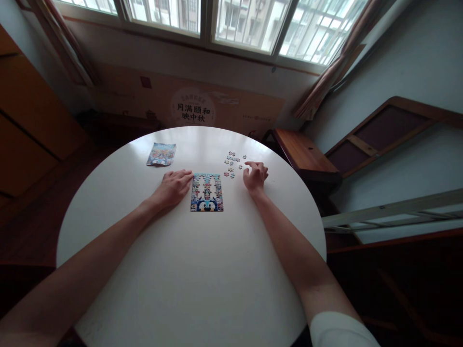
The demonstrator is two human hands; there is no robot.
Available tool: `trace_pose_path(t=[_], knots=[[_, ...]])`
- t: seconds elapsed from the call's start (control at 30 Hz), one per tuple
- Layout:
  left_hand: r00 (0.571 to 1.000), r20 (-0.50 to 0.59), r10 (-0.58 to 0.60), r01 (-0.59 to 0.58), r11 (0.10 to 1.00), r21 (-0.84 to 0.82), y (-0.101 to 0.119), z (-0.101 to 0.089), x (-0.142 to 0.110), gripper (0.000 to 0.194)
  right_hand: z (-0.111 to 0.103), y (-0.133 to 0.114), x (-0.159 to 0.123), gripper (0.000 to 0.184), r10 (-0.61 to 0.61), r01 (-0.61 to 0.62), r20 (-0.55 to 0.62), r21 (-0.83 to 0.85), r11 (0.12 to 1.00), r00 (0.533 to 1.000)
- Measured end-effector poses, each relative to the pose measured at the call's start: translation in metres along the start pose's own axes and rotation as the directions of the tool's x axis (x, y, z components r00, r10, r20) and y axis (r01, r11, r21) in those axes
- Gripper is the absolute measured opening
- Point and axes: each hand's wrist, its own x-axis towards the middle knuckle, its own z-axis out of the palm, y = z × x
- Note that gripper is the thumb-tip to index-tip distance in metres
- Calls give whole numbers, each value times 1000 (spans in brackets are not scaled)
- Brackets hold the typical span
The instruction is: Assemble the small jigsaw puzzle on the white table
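A partly assembled jigsaw puzzle (207, 205) lies flat on the white table, with white gaps in its upper half and a dark blue cartoon face along its bottom. My left hand (175, 187) rests on the table at its left side, fingers stretched toward the upper left corner. To the right of the puzzle, my right hand (255, 176) is beside the loose puzzle pieces (231, 163), its fingers curled and the index finger bent toward them. Nothing shows between the right fingers. Several of these small pieces are spread just left of that hand.
A crumpled colourful picture sheet (161, 154) lies at the back left of the round white table (202, 270). Beyond the table's right edge stands a wooden bench (304, 150). Windows (249, 24) and a large printed cardboard panel (193, 106) are at the back.
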Motion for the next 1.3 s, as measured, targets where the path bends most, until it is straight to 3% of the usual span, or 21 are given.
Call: trace_pose_path(t=[0.07, 0.23, 0.37, 1.3], knots=[[1000, 4, -3, 3, 1000, -6, 1, 0, 0, 43, 2, 2, 1, 34, 45, -44, 41, -21, 999, 998], [1000, 9, -16, 16, 1000, -24, 1, 0, 0, 43, 4, 0, -2, 36, -16, 20, 98, -42, 999, 995], [1000, 3, -9, 9, 1000, -9, 0, 1, -1, 44, 1, -3, -3, 36, 0, 4, 123, -40, 999, 992], [1000, 10, -18, 18, 999, -36, 1, -1, -1, 44, 4, 0, -3, 38, -54, 62, 130, -60, 996, 990]])
